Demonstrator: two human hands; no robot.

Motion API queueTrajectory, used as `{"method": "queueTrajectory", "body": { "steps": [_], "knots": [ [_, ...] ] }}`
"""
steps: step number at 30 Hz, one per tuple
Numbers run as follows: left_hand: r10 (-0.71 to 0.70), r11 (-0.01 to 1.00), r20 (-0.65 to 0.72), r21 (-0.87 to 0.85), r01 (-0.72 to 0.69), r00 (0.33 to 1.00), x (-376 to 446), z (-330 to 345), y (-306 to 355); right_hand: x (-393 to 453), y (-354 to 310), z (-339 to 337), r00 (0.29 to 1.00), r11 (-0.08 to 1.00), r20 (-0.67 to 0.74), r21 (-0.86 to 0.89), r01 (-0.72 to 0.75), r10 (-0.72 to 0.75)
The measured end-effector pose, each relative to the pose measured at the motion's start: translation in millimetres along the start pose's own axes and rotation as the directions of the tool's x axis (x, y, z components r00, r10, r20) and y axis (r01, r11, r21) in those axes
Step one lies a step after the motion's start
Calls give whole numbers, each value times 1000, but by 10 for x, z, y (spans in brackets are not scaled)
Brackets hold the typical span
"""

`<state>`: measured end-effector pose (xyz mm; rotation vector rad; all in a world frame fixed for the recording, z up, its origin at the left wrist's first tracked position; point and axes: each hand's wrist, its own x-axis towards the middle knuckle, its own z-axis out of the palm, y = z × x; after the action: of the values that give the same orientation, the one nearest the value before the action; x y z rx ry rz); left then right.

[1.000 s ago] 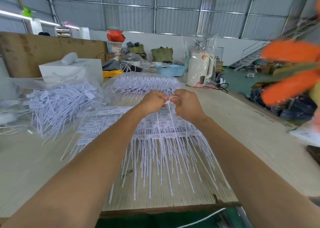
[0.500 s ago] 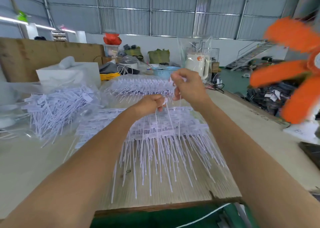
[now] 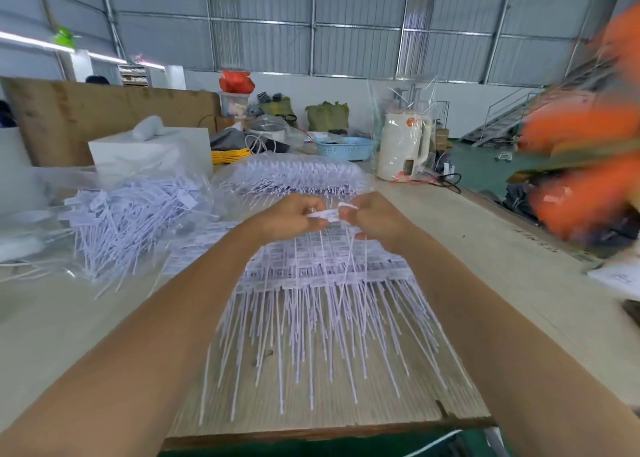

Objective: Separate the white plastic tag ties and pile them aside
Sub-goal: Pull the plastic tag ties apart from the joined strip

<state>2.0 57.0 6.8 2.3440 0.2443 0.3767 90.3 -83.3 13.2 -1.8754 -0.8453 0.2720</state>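
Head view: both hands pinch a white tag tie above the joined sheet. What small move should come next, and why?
Probably pull the hands apart to snap that tie free. The left hand and right hand both pinch the white tag tie, whose tail hangs toward the joined sheet, so it looks unseparated. Then it can go onto the loose pile at left.

Thin white matt plastic tag ties (image 3: pixel 322 304) lie on a pale, grainy wooden tabletop (image 3: pixel 491 283). Glossy clear plastic bag (image 3: pixel 298 176) behind; cream smooth plastic kettle (image 3: pixel 403 148).

two hands (image 3: pixel 289 215), one kettle (image 3: pixel 403 146), one basket (image 3: pixel 346 147)
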Motion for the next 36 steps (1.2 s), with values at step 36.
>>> {"method": "queueTrajectory", "body": {
  "steps": [36],
  "knots": [
    [-229,968,-299,-170,184,927,51,39,69,67,4,225,967,933,-7,-265,244,-255]
  ]
}}
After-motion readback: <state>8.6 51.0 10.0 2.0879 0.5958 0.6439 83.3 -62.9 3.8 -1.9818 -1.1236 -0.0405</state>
